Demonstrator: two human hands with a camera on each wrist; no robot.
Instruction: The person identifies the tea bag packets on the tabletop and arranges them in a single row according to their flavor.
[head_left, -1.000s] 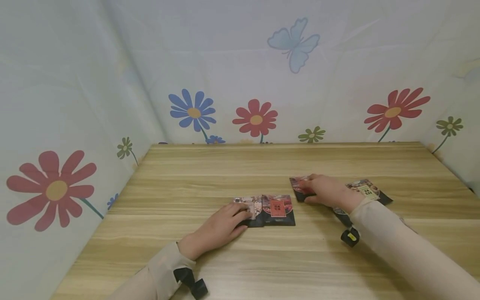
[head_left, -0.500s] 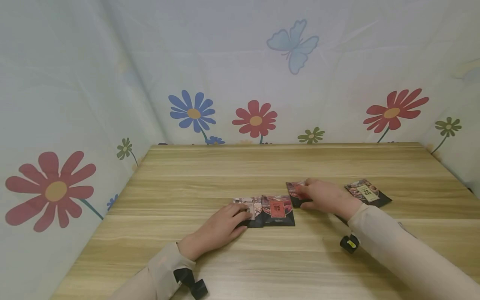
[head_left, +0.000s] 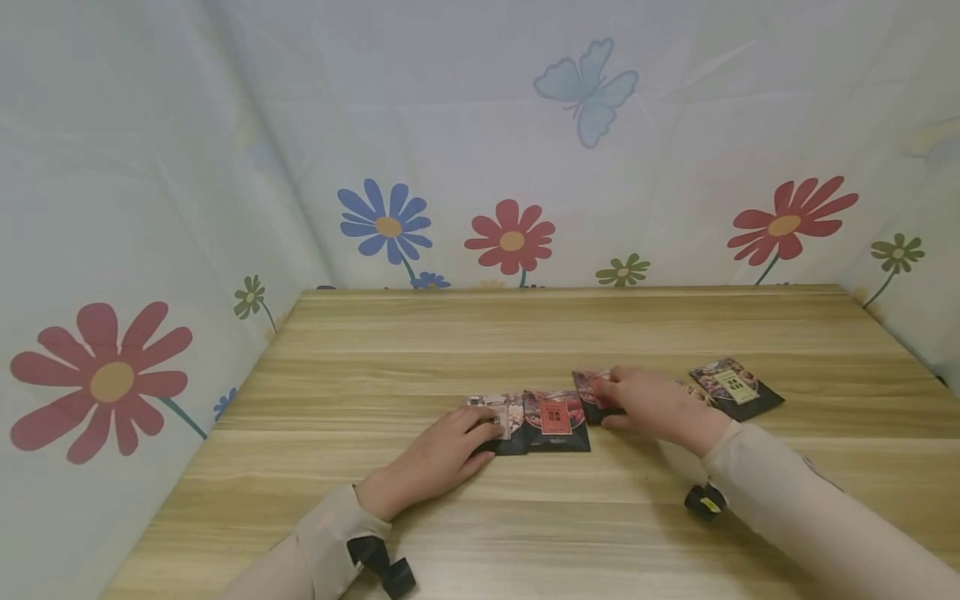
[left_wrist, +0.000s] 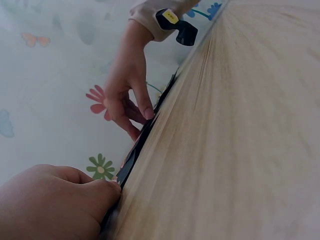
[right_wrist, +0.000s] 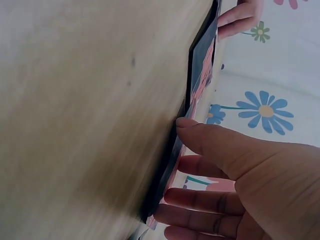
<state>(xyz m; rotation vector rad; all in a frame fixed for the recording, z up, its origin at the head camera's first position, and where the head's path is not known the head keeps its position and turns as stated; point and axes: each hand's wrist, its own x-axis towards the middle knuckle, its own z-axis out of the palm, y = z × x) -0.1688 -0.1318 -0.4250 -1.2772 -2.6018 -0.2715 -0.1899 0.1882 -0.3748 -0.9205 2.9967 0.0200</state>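
In the head view my left hand (head_left: 438, 450) rests with relaxed fingers on a pale-printed sachet (head_left: 513, 408), covering its left part. Right beside that lies a sachet with a red label (head_left: 556, 415). My right hand (head_left: 660, 404) holds another dark sachet with a reddish print (head_left: 588, 390) by thumb and fingertips, its left side close to the red-labelled one. The right wrist view shows the thumb (right_wrist: 192, 131) at this sachet's near edge and the fingers spread along it. Much of its face is hidden under the hand.
A sachet with a yellow-green label (head_left: 735, 387) lies tilted at the right. Part of one more sachet (head_left: 696, 392) shows behind the right wrist. The wooden table (head_left: 375, 350) meets a flowered white cloth (head_left: 450, 125) at the back and sides.
My right hand has drawn its sachet slightly left and toward me, up to the red-labelled one. The left hand has stayed on its sachet.
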